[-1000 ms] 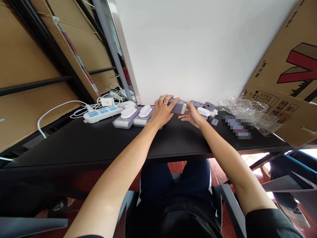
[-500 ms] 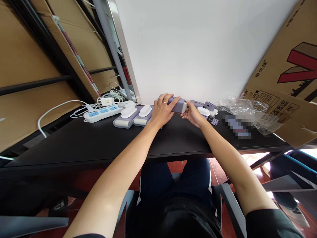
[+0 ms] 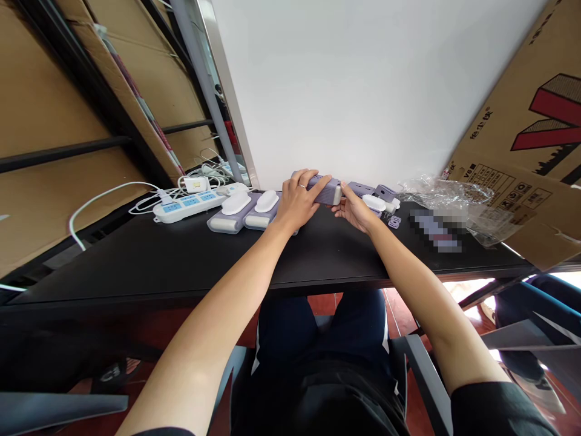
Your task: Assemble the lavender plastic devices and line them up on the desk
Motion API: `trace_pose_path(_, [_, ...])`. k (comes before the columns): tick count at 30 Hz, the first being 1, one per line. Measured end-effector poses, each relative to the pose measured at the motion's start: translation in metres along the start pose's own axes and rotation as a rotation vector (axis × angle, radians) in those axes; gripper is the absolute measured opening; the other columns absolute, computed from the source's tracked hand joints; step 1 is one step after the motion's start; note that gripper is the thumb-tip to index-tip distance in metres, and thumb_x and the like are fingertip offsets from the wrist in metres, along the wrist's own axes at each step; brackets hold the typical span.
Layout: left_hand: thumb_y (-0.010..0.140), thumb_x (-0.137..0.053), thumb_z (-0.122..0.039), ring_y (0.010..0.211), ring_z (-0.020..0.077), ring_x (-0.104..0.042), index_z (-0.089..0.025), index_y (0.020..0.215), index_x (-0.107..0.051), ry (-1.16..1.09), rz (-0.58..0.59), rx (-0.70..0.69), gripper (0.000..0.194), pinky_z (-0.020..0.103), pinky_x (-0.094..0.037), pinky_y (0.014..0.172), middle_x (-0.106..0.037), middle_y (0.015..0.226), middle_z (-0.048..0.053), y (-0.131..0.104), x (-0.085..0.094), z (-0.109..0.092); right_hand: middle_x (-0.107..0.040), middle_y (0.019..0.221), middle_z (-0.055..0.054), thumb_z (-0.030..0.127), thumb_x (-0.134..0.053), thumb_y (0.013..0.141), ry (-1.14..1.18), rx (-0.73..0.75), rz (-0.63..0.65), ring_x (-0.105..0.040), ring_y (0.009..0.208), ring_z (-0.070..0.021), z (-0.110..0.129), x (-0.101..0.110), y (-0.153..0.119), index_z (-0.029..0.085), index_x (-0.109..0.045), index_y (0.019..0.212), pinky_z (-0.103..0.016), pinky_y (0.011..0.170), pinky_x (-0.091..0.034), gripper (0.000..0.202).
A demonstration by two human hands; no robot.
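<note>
My left hand [image 3: 297, 203], with a ring on one finger, is wrapped over a purple-grey ribbed box [image 3: 327, 192] with a white end. My right hand [image 3: 354, 210] grips the white end of the same box, thumb on top and fingers partly hidden below. The box is held tilted just above the table. Left of my left hand lie two similar purple-grey boxes, each with a white oval piece [image 3: 236, 203] on top. Beyond my right hand are more purple-grey parts [image 3: 385, 192], a white piece [image 3: 373, 203] and a small flat purple part [image 3: 394, 222].
A white power strip [image 3: 186, 206] with tangled cables sits at the left of the black table [image 3: 195, 254]. Clear plastic wrap [image 3: 454, 197] and a blurred-out flat item [image 3: 436, 230] lie right. A white board [image 3: 340, 91] stands behind, and a cardboard box [image 3: 508, 145] leans at right.
Both hands keep their hold on the box, which stays in nearly the same place. Only a slight shift of the camera view shows.
</note>
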State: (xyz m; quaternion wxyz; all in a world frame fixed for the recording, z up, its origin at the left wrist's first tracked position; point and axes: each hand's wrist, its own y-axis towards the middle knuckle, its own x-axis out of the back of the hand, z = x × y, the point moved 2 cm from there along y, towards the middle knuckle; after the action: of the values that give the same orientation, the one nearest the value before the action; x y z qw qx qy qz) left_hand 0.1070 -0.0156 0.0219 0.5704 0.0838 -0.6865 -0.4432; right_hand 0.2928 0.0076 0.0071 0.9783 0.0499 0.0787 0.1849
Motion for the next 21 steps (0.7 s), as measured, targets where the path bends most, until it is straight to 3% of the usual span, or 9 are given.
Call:
trace_pose_path(13, [0.093,-0.06,-0.018,0.153,0.0373,-0.032,-0.031,0.16,-0.044,0.022,-0.01,-0.008,0.07,0.057,-0.034,0.119,-0.043,0.163,0.015,0.0,0.002,-0.001,-0.073,0.092,-0.007,0.078,-0.042,0.098,-0.09,0.015,-0.005,-0.066,0.077,-0.0161,0.0,0.002,-0.001,0.022,-0.072,0.111,-0.023,0.059,-0.05,0.064])
trace_pose_path(17, [0.092,-0.062,-0.019,0.153,0.0373,-0.032,-0.031,0.162,-0.042,0.034,0.0,0.067,0.074,0.056,-0.033,0.12,-0.041,0.164,0.015,0.001,0.006,0.001,-0.072,0.102,-0.007,0.082,-0.037,0.097,-0.123,0.049,-0.006,-0.067,0.078,-0.0159,0.003,0.004,-0.001,0.027,-0.069,0.126,-0.024,0.059,-0.049,0.07])
trace_pose_path(21, [0.09,-0.065,-0.021,0.153,0.0395,-0.032,-0.03,0.161,-0.042,0.065,-0.044,0.231,0.075,0.059,-0.033,0.121,-0.041,0.164,0.016,0.001,0.011,0.009,-0.069,0.12,-0.008,0.084,-0.043,0.092,-0.16,0.163,-0.158,-0.066,0.088,-0.017,0.012,0.015,-0.002,0.026,-0.075,0.112,-0.025,0.061,-0.05,0.07])
